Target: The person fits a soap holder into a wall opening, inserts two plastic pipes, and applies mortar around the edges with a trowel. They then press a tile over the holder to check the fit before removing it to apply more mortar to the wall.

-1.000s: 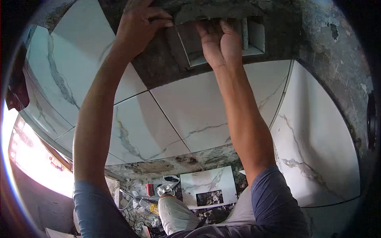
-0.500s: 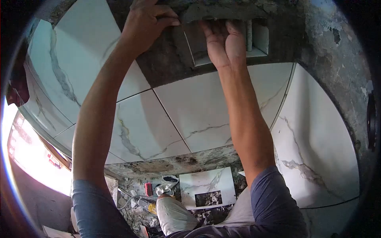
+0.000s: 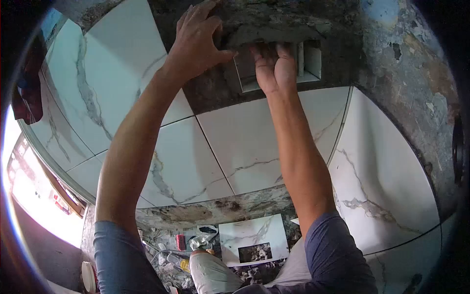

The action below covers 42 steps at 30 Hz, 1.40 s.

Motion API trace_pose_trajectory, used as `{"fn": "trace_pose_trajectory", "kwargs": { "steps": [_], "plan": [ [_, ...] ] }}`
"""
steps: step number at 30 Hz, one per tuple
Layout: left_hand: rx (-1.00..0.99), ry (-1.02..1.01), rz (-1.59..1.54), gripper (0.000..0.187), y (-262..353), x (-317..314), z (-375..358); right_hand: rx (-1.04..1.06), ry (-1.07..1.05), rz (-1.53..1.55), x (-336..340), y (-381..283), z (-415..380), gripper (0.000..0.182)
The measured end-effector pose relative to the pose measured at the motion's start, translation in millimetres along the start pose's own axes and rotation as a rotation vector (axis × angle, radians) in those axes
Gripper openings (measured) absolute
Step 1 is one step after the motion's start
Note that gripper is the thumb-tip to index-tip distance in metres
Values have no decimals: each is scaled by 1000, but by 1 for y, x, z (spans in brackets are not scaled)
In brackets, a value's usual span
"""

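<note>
Overhead, we press tile piece (image 3: 243,73) into mortared wall niche (image 3: 293,63). Left hand (image 3: 196,44) spread flat on mortar (image 3: 274,24); right hand (image 3: 274,66) open, bracing tile. Stiff, brittle, likely slick; we support edges.

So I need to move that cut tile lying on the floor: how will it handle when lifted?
The cut tile looks rigid and probably heavy for its size. Its rectangular cutout leaves thin strips, so it may snap there. The glossy face could be slippery.
</note>
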<state>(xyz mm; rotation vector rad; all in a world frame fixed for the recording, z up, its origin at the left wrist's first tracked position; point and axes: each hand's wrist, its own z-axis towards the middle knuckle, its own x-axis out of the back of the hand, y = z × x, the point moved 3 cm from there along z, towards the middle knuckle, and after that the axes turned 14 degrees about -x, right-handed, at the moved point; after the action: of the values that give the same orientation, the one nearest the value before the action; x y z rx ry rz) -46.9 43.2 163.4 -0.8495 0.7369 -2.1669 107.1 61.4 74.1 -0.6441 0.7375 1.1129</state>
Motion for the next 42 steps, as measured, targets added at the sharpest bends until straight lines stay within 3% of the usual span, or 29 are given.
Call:
{"fn": "trace_pose_trajectory", "kwargs": {
  "steps": [1, 5, 7, 8, 10, 11, 13, 14, 16, 19, 23, 26, 28, 29, 31, 35, 37, 42],
  "plan": [
    [103, -54, 9, 41, 3, 2, 3, 0, 19, -23, 0, 0, -1, 30],
    [41, -133, 157, 38, 8, 17, 26, -16, 23, -20, 5, 1, 2, 31],
    [260, -385, -11, 33, 3, 23, 40, -30, -16, -32, 8, 0, 4, 32],
    [255, -391, -13, 33, -8, 19, 39, -27, -11, -26, 7, 0, 2, 32],
    [38, -278, -106, 64, -37, 16, 31, 6, -47, -62, 3, 0, 0, 34],
    [31, -286, -109, 64, -41, 15, 23, 11, -42, -53, 4, 0, 0, 34],
    [-90, -54, 116, 36, -38, 21, 12, 6, -89, -38, 5, 1, 2, 35],
    [-102, -61, 111, 36, -23, 27, 13, 16, -83, -29, 3, 0, 1, 35],
    [373, -135, -194, 42, -4, 34, 4, 13, -96, -56, 1, 0, 0, 35],
    [383, -117, -437, 48, 0, 20, -8, 28, -158, -43, 3, 3, 3, 37],
    [451, -130, -435, 46, 20, 12, 1, 71, -91, -36, 9, 10, 5, 40],
    [381, -173, -228, 45, 30, 3, 2, 64, -113, 31, 11, 11, 6, 41],
    [180, -86, 141, 47, 36, 6, -3, 20, -111, 61, 15, 12, 6, 40],
    [176, -93, 145, 47, 38, 10, -7, 20, -111, 71, 8, 1, -5, 40],
    [-335, -321, 447, 47, 57, 17, -8, -179, -49, 9, -1, -16, -23, 48],
    [-407, -556, 601, 44, 75, 14, 2, -56, -143, 104, 1, -8, -15, 52],
    [-434, -652, 613, 42, 71, 11, 9, -148, 85, 159, 12, 3, 5, 52],
    [-444, -780, 670, 40, 67, 10, 14, -140, 38, 256, 19, 10, 7, 52]
  ]
}}
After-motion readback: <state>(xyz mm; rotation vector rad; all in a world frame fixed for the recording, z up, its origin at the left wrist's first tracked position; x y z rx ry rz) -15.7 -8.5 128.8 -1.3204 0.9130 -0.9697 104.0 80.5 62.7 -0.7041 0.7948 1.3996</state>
